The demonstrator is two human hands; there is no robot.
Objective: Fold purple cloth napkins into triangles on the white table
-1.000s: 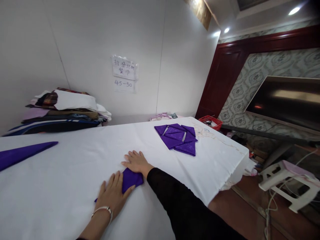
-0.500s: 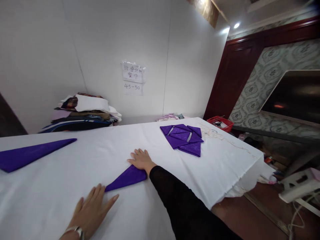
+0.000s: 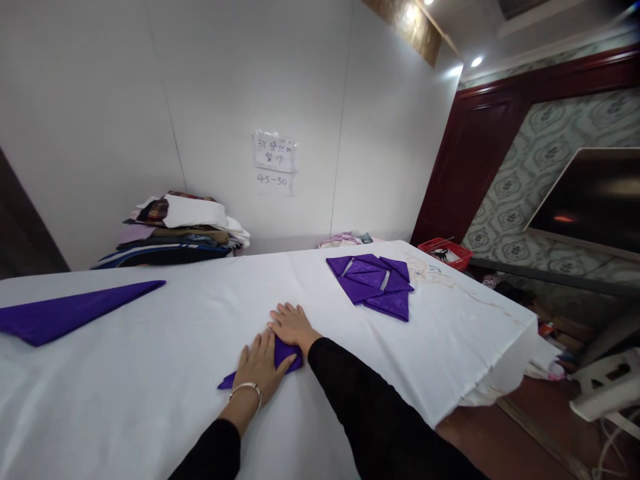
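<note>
A purple cloth napkin (image 3: 287, 353), folded into a narrow triangle, lies on the white tablecloth (image 3: 200, 320) under both of my hands. My left hand (image 3: 263, 365), with a bangle at the wrist, rests flat across its middle, fingers stretched out. At its upper right end, my right hand (image 3: 291, 325) lies flat, partly on the cloth and partly on the table. The hands are side by side and hide much of the napkin; its left tip and right corner show.
Several folded purple napkins (image 3: 370, 283) lie overlapping at the right. Another folded purple cloth (image 3: 80, 309) is at the far left. Behind the table stand a clothes pile (image 3: 185, 227) and a red basket (image 3: 445, 253). A paper sign (image 3: 274, 163) hangs on the wall.
My left hand has moved up and right, from beside the napkin's left tip onto its middle. My right hand stays at the upper end. The view has shifted slightly.
</note>
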